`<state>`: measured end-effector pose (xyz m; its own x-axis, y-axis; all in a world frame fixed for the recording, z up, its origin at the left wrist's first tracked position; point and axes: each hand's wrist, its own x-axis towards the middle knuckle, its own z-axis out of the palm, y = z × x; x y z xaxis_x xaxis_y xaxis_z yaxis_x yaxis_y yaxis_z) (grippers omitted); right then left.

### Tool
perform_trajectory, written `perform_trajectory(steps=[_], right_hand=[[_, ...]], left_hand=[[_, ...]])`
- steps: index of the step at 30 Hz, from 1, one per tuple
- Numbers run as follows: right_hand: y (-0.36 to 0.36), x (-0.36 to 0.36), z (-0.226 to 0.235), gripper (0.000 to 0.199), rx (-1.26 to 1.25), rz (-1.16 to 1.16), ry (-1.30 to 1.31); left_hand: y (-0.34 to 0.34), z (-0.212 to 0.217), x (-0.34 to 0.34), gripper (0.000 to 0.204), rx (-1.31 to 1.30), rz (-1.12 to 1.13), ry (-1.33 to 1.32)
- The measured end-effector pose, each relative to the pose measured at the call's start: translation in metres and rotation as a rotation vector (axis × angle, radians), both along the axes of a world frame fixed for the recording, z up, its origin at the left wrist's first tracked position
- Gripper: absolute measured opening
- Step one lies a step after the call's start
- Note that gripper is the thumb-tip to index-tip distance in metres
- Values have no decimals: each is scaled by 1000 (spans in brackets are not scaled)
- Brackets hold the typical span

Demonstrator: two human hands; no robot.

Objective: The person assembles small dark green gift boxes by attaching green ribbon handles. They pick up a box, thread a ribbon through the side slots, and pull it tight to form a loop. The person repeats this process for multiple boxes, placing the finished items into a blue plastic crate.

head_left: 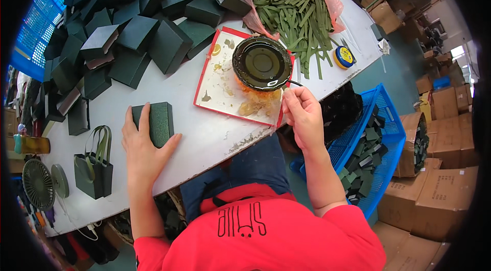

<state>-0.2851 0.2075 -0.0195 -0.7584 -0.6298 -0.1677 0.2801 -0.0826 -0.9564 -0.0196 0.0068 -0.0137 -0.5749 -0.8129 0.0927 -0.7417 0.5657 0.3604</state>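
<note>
Two hands busy: your left hand point(144, 145) lies flat on the box point(154, 122), your right hand point(303, 115) pinches a brush at 3 o'clock by the glue pot point(262, 63). Load it lightly.

Box point(155, 121): small, dark green, rectangular, closed, lying flat on the white table near its front edge, tilted slightly from the edge, with the left hand point(140, 147) laid over its left side and lower end, fingers spread along it. Ribbon strip point(292, 85): thin, dark, short length, pinched between the fingertips of the right hand point(303, 115), its free end arching up toward the round black lid. It is held just at the right corner of the red-edged board, above the yellowish glue smears there.
</note>
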Motion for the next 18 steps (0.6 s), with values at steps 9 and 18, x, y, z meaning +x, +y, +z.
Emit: perform_trajectory(steps=[9,18], right_hand=[[-10,-7,-6,19,10,-8,-51],[-9,-13,-8,14,-42,33,-116]], left_hand=[[-6,22,16,58,155,-437,-50],[11,12,7,50,65,-253,115]])
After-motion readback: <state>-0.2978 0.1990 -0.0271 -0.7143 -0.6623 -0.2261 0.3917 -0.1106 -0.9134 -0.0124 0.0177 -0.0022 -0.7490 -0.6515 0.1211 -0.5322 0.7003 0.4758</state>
